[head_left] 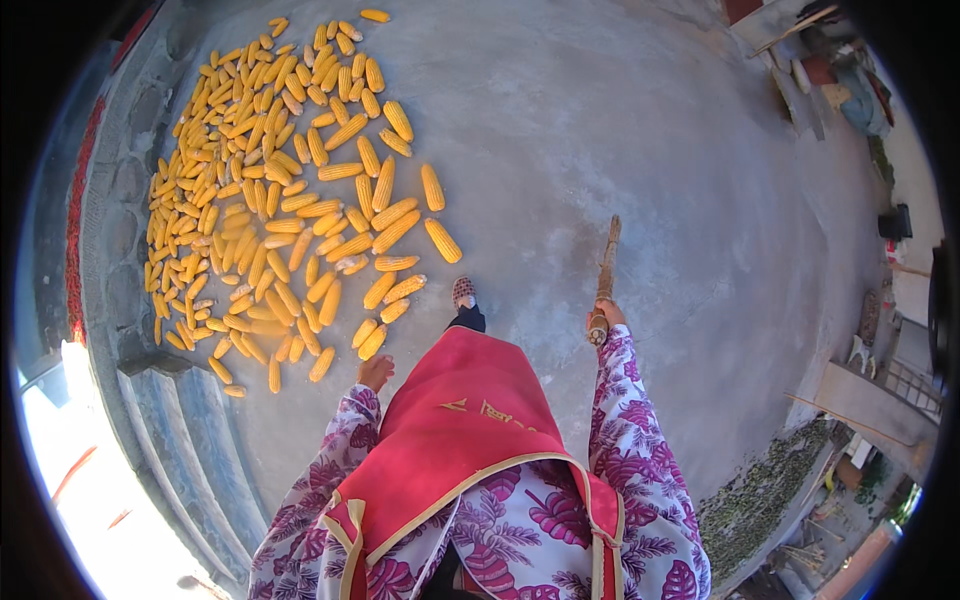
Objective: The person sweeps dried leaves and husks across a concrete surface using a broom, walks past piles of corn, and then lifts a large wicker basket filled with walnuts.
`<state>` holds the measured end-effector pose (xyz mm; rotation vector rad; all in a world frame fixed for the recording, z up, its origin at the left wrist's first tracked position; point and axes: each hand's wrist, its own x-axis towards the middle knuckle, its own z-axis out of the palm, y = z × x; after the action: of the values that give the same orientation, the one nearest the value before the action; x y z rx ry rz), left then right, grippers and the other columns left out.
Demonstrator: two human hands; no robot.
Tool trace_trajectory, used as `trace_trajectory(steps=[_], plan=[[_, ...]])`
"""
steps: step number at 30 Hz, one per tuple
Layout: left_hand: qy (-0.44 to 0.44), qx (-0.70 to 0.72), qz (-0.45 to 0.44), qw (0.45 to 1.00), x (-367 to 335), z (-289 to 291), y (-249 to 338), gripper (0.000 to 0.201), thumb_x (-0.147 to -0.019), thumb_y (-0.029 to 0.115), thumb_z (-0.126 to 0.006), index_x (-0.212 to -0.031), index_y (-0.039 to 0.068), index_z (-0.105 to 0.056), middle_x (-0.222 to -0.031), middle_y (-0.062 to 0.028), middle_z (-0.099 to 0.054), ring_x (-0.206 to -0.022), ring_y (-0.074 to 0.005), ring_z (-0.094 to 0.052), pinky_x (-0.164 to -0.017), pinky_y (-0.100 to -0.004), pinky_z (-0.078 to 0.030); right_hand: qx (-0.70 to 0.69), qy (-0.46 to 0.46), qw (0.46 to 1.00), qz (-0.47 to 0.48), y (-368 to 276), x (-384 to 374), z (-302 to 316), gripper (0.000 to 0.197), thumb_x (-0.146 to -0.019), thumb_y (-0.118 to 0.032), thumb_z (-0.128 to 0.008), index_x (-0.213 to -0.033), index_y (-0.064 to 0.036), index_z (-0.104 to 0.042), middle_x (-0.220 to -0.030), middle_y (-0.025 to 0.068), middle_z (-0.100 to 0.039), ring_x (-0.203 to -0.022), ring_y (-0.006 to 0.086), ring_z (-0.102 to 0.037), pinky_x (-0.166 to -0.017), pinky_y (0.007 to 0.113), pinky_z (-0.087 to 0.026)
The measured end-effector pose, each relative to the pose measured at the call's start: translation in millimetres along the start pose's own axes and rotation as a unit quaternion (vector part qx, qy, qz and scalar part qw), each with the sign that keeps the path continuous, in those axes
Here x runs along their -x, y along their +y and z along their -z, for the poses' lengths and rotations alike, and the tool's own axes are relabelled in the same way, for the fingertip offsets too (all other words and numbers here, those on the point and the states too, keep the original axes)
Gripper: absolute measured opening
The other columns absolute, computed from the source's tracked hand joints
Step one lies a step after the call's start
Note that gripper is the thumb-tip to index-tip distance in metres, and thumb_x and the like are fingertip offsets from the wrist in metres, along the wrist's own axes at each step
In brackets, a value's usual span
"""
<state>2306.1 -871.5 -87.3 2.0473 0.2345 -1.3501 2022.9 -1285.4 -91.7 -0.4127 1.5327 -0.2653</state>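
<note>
The left arm (pixel 322 475), in a white fabric sleeve printed with purple leaves, extends forward — the bare left hand (pixel 376 372) hangs loosely bent. The right arm (pixel 640 455), identically sleeved, reaches farther — the bare right hand (pixel 607 314) grips firmly.

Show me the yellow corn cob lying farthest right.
The long, tapered yellow corn cob just above the dark-and-pink checked shoe in the picture: its lower end reaches farther right than any other cob's.

head view | from the wearer's head | faces down (fisheye, edges bent) | red apron (pixel 470 390) near, concrete floor (pixel 680 120) farther
</note>
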Motion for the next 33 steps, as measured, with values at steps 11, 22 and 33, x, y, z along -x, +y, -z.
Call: trace_trajectory(steps=[11,22,33], plan=[[0.069,0.064,0.019,0.995,-10.8,-13.7,102.2,0.026,-0.075,0.025,-0.049,-0.089,0.004,-0.053,-0.072,-0.0027,-0.055,-0.062,-0.0114,-0.053,-0.049,-0.0211,-0.038,0.198,-0.078,0.975,0.066,-21.8,-132.6,-138.6,0.029,-0.064,-0.012,-0.053,-0.088,-0.0059,-0.040,-0.066,0.0109,-0.046,-0.051,0.0216,-0.052,-0.039,0.034,-0.044],[0.065,0.126,0.012,0.990,-13.9,-129.0,210.9,0.025,-0.072,0.021,-0.051,-0.087,0.002,-0.055,-0.073,-0.0053,-0.057,-0.063,-0.0112,-0.054,-0.052,-0.0215,-0.041,0.295,-0.387,0.873,-0.029,-160.4,-59.2,-218.0,0.057,-0.067,-0.004,-0.050,-0.118,-0.0068,-0.024,-0.061,0.0090,-0.048,-0.044,0.0173,-0.049,-0.040,0.030,-0.042],[0.084,0.122,-0.032,0.989,-29.7,-152.6,273.5,0.025,-0.074,0.020,-0.049,-0.089,0.000,-0.054,-0.073,-0.0060,-0.056,-0.062,-0.0123,-0.055,-0.052,-0.0218,-0.042,0.229,-0.299,0.919,-0.117,-187.8,-107.4,-274.2,0.029,-0.068,-0.012,-0.049,-0.093,-0.0032,-0.038,-0.066,0.0120,-0.046,-0.047,0.0201,-0.050,-0.039,0.032,-0.044]])
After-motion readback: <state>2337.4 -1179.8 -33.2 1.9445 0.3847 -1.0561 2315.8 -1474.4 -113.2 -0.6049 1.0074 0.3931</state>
